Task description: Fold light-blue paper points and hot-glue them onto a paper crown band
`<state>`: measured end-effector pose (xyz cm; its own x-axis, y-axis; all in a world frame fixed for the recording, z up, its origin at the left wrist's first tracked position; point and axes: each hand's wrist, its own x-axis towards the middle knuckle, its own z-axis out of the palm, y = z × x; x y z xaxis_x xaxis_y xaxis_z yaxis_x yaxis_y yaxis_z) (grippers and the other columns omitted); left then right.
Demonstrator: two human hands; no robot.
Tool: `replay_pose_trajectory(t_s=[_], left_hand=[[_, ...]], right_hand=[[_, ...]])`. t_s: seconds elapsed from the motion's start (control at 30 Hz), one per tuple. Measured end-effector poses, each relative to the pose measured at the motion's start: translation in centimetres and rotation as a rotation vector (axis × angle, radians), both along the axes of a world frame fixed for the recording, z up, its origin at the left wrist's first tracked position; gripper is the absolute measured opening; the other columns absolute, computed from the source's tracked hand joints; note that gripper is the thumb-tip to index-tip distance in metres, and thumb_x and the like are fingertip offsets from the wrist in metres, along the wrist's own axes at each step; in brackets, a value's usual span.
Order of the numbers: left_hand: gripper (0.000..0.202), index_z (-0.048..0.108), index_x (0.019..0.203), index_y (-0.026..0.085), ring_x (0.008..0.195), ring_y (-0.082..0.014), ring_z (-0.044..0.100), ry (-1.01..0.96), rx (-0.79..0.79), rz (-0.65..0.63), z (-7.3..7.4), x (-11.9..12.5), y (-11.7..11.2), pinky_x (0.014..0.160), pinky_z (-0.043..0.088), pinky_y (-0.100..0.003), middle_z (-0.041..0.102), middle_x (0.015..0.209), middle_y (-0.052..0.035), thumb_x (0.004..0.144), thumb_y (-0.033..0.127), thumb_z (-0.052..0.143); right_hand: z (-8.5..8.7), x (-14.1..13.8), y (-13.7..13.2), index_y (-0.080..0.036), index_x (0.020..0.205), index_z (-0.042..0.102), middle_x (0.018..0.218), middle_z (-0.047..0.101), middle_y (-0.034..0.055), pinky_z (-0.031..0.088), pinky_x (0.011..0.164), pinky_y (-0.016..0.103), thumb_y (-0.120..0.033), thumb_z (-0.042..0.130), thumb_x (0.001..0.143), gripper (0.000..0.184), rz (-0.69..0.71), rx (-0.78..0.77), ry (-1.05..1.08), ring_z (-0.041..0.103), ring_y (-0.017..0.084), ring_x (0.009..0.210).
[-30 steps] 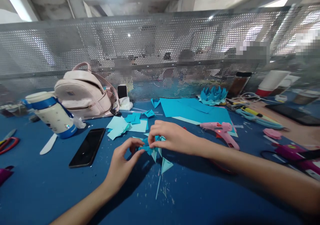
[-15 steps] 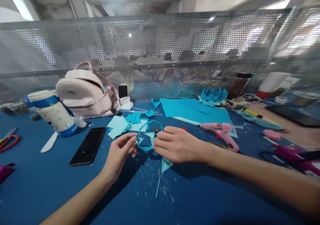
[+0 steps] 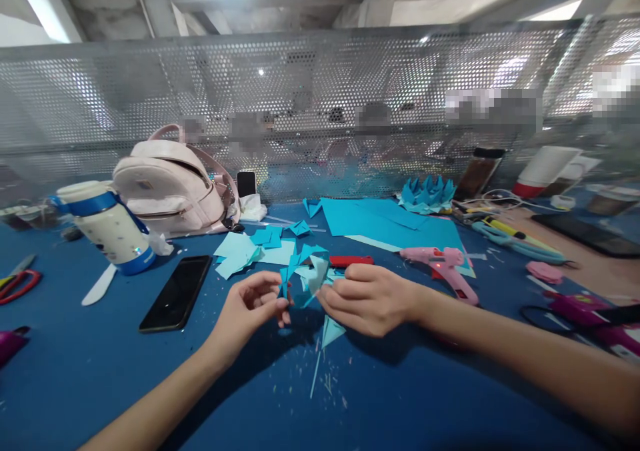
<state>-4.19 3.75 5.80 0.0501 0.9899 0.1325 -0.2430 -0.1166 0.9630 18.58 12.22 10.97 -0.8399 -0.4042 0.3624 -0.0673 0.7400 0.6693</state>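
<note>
1. Two hands meet just above the table (image 3: 400,397), near its middle, and hold one folded paper (image 3: 306,276) between them.
2. Left hand (image 3: 250,307): thumb and forefinger are pressed together on the left edge of the folded paper. The other fingers are curled in.
3. Right hand (image 3: 370,297): knuckles face up and the fingers are curled. The fingertips nip the right side of the folded paper.
4. The folded paper is light blue and has several pointed flaps that stand upward. It is clear of the table surface.
5. A loose paper triangle (image 3: 331,331) lies on the table just below the right hand, among small paper scraps.
6. A red cutter (image 3: 351,261) lies just behind the right hand.
7. A pink glue gun (image 3: 445,264) lies to the right of the cutter, on the edge of the large blue sheets (image 3: 385,221).
8. Cut paper squares (image 3: 245,247) lie behind the left hand.
9. A black phone (image 3: 176,293) lies face up to the left of the left hand.
10. A bottle (image 3: 107,227) and a backpack (image 3: 167,184) sit farther left, in front of the mesh screen (image 3: 320,104).
</note>
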Motion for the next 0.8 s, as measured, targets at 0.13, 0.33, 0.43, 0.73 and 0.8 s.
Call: replay_pose_trajectory(t_s=[0.13, 0.33, 0.43, 0.73, 0.8], left_hand=[[0.014, 0.068, 0.082, 0.016, 0.052, -0.0142, 0.067, 0.025, 0.055, 0.005, 0.0, 0.4, -0.3, 0.053, 0.054, -0.024, 0.069, 0.063, -0.0004, 0.073, 0.019, 0.079], [0.005, 0.072, 0.081, 0.017, 0.055, -0.0147, 0.068, 0.103, 0.109, 0.02, 0.0, 0.6, -0.4, 0.054, 0.055, -0.024, 0.069, 0.062, -0.0003, 0.076, 0.017, 0.075], [0.004, 0.071, 0.081, 0.016, 0.056, -0.0143, 0.068, 0.122, 0.122, 0.026, 0.0, 0.5, -0.4, 0.055, 0.055, -0.023, 0.07, 0.063, -0.0004, 0.078, 0.017, 0.074], [0.004, 0.069, 0.085, 0.017, 0.059, -0.0122, 0.068, 0.164, 0.125, 0.036, -0.4, 0.3, -0.4, 0.059, 0.056, -0.023, 0.071, 0.073, -0.0005, 0.082, 0.018, 0.072], [0.004, 0.068, 0.085, 0.016, 0.06, -0.0121, 0.068, 0.177, 0.11, 0.035, -0.5, 0.3, -0.3, 0.06, 0.056, -0.023, 0.07, 0.073, -0.0003, 0.082, 0.017, 0.071]], right_hand=[[-0.1, 0.6, 0.0, -0.016, 0.08, 0.07, 0.088, 0.071, 0.0022, 0.034, 0.055, 0.031, -0.012, 0.053, 0.093, 0.022, 0.011, -0.001, 0.021, 0.051, 0.013, 0.07], [0.0, 1.9, -0.6, -0.018, 0.083, 0.072, 0.089, 0.073, 0.0008, 0.037, 0.053, 0.029, -0.012, 0.05, 0.095, 0.026, -0.002, -0.022, 0.041, 0.054, 0.011, 0.069], [0.2, 2.7, -1.0, -0.016, 0.085, 0.072, 0.086, 0.074, 0.0013, 0.038, 0.053, 0.029, -0.01, 0.048, 0.095, 0.027, 0.0, -0.041, 0.097, 0.056, 0.011, 0.068], [-1.2, 6.4, -2.0, -0.016, 0.087, 0.066, 0.077, 0.072, 0.0007, 0.038, 0.06, 0.03, -0.018, 0.055, 0.095, 0.014, -0.192, -0.223, 0.179, 0.059, 0.013, 0.067], [-1.6, 8.1, -2.2, -0.019, 0.082, 0.063, 0.068, 0.068, -0.0015, 0.037, 0.06, 0.03, -0.023, 0.055, 0.096, 0.017, -0.331, -0.273, 0.185, 0.057, 0.013, 0.062]])
